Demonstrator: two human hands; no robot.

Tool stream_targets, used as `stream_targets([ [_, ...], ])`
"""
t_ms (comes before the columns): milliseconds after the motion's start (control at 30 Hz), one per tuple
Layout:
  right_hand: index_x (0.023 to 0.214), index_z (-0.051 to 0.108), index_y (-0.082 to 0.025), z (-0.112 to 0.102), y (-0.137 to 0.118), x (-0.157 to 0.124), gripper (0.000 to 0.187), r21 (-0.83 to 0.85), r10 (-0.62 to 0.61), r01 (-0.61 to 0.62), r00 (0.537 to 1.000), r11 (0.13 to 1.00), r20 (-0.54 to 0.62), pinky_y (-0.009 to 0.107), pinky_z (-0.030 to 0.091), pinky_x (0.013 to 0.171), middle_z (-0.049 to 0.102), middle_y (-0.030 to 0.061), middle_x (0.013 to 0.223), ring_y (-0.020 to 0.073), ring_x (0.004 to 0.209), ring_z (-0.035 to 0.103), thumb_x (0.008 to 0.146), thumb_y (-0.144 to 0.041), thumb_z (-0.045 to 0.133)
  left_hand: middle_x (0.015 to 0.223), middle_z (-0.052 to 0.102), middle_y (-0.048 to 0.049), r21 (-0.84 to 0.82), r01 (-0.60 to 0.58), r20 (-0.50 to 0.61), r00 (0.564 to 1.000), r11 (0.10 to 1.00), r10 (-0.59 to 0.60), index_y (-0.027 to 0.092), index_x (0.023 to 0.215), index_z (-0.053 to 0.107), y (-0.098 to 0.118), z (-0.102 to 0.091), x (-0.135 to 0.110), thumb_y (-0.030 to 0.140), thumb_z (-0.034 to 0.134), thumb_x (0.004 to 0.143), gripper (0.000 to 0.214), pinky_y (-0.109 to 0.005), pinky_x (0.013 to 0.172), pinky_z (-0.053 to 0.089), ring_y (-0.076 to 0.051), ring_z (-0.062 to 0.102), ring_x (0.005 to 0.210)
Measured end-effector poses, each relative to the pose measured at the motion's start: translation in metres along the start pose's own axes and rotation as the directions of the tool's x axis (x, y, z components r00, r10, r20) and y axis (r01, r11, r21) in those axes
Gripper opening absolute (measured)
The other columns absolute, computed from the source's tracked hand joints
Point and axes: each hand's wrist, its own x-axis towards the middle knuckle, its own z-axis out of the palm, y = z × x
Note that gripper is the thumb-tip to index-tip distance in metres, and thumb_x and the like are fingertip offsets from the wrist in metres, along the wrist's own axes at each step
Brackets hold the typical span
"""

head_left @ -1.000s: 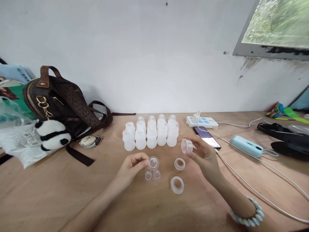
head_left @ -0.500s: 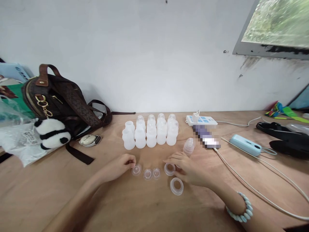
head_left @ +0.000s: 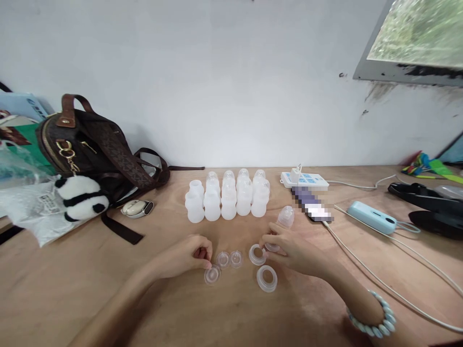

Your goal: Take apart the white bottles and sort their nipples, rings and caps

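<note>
My left hand (head_left: 188, 255) rests on the wooden table, fingers curled, fingertips touching a small clear nipple piece (head_left: 211, 275). Two more clear nipple pieces (head_left: 229, 259) lie just right of it. My right hand (head_left: 292, 253) lies on the table, its fingers pinching a translucent ring (head_left: 257, 254). A second ring (head_left: 266, 278) sits just in front of it. A small bottle with a clear cap (head_left: 285, 217) stands behind my right hand. Several translucent white bottles (head_left: 227, 200) stand in rows farther back.
A brown handbag (head_left: 97, 149) with a panda charm (head_left: 80, 196) stands at left, beside a plastic bag (head_left: 29, 207) and a small mouse-like device (head_left: 136, 208). At right are a power strip (head_left: 304, 181), a phone (head_left: 311, 208), a light-blue device (head_left: 370, 218) and white cables (head_left: 379, 279).
My right hand set the capped bottle down and dropped onto the ring. My left hand lowered the nipple piece to the table and drew it toward me.
</note>
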Motion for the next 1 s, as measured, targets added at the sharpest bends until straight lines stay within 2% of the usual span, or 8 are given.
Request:
stream_targets([
  [267, 0.084, 0.049, -0.020, -0.001, -0.003, -0.003, 0.018, -0.056, 0.035, -0.034, 0.999, 0.998, 0.022, 0.026, 0.038, 0.058, 0.054, 0.0027, 0.094, 0.0128, 0.066, 0.050, 0.082, -0.003, 0.054, 0.072, 0.056, 0.0017, -0.013, -0.015, -0.015, 1.000, 1.000, 0.015, 0.018, 0.076, 0.061, 0.001, 0.001, 0.001, 0.040, 0.056, 0.086, 0.024, -0.025, 0.061, 0.037, -0.016, 0.049, 0.067],
  [500, 0.081, 0.045, -0.021, -0.008, -0.011, -0.003, 0.025, 0.059, 0.070, -0.074, 0.995, 0.996, 0.067, 0.025, 0.035, 0.059, 0.057, -0.0013, 0.079, 0.0139, 0.067, 0.052, 0.074, 0.002, 0.049, 0.071, 0.055, 0.0023, -0.015, -0.016, -0.023, 1.000, 1.000, 0.016, 0.018, 0.075, 0.058, 0.005, 0.000, -0.001, 0.039, 0.053, 0.088, 0.025, -0.025, 0.061, 0.036, -0.016, 0.049, 0.067],
  [633, 0.081, 0.047, -0.021, -0.009, -0.009, -0.003, 0.024, 0.124, 0.087, -0.091, 0.996, 0.988, 0.037, 0.024, 0.034, 0.056, 0.055, -0.0023, 0.073, 0.0135, 0.063, 0.049, 0.073, 0.002, 0.046, 0.069, 0.055, 0.0024, 0.004, -0.078, -0.168, 0.983, 0.997, 0.077, 0.018, 0.076, 0.059, 0.010, 0.000, -0.001, 0.038, 0.049, 0.091, 0.026, -0.025, 0.060, 0.036, -0.015, 0.049, 0.065],
  [733, 0.081, 0.046, -0.021, -0.007, -0.005, -0.003, 0.021, 0.191, 0.088, -0.082, 0.996, 0.978, -0.020, 0.024, 0.035, 0.055, 0.055, -0.0020, 0.074, 0.0129, 0.061, 0.047, 0.077, 0.000, 0.045, 0.073, 0.059, 0.0007, 0.155, -0.164, -0.438, 0.872, 0.974, 0.217, 0.019, 0.081, 0.060, 0.020, -0.010, 0.004, 0.035, 0.045, 0.093, 0.025, -0.028, 0.065, 0.041, -0.017, 0.054, 0.068],
  [800, 0.081, 0.046, -0.021, -0.005, -0.002, -0.002, 0.018, 0.216, 0.078, -0.060, 0.994, 0.975, -0.075, 0.025, 0.036, 0.055, 0.055, -0.0021, 0.073, 0.0128, 0.061, 0.046, 0.081, -0.003, 0.044, 0.081, 0.064, -0.0025, 0.328, -0.155, -0.600, 0.728, 0.932, 0.332, 0.018, 0.088, 0.061, 0.027, -0.026, 0.013, 0.032, 0.046, 0.093, 0.021, -0.032, 0.074, 0.044, -0.020, 0.058, 0.077],
  [867, 0.081, 0.046, -0.021, -0.002, 0.000, -0.001, 0.015, 0.216, 0.063, -0.031, 0.988, 0.976, -0.141, 0.025, 0.037, 0.056, 0.055, -0.0018, 0.072, 0.0133, 0.061, 0.047, 0.085, -0.007, 0.043, 0.097, 0.067, -0.0075, 0.469, -0.012, -0.701, 0.603, 0.883, 0.380, 0.016, 0.102, 0.061, 0.032, -0.044, 0.027, 0.030, 0.048, 0.092, 0.022, -0.038, 0.085, 0.044, -0.025, 0.059, 0.090],
  [933, 0.081, 0.047, -0.021, 0.000, 0.002, -0.001, 0.013, 0.209, 0.050, -0.008, 0.979, 0.978, -0.198, 0.026, 0.038, 0.057, 0.055, -0.0008, 0.073, 0.0141, 0.063, 0.049, 0.086, -0.009, 0.043, 0.119, 0.065, -0.0122, 0.517, 0.133, -0.730, 0.584, 0.845, 0.355, 0.013, 0.116, 0.059, 0.034, -0.062, 0.046, 0.027, 0.051, 0.090, 0.030, -0.043, 0.096, 0.040, -0.030, 0.057, 0.107],
  [1000, 0.081, 0.049, -0.021, 0.001, 0.004, -0.001, 0.013, 0.204, 0.052, -0.001, 0.969, 0.979, -0.244, 0.026, 0.039, 0.057, 0.057, 0.0004, 0.072, 0.0148, 0.063, 0.051, 0.086, -0.011, 0.044, 0.130, 0.062, -0.0161, 0.515, 0.200, -0.720, 0.628, 0.833, 0.294, 0.010, 0.125, 0.056, 0.033, -0.074, 0.065, 0.028, 0.056, 0.088, 0.041, -0.045, 0.099, 0.039, -0.034, 0.053, 0.118],
])
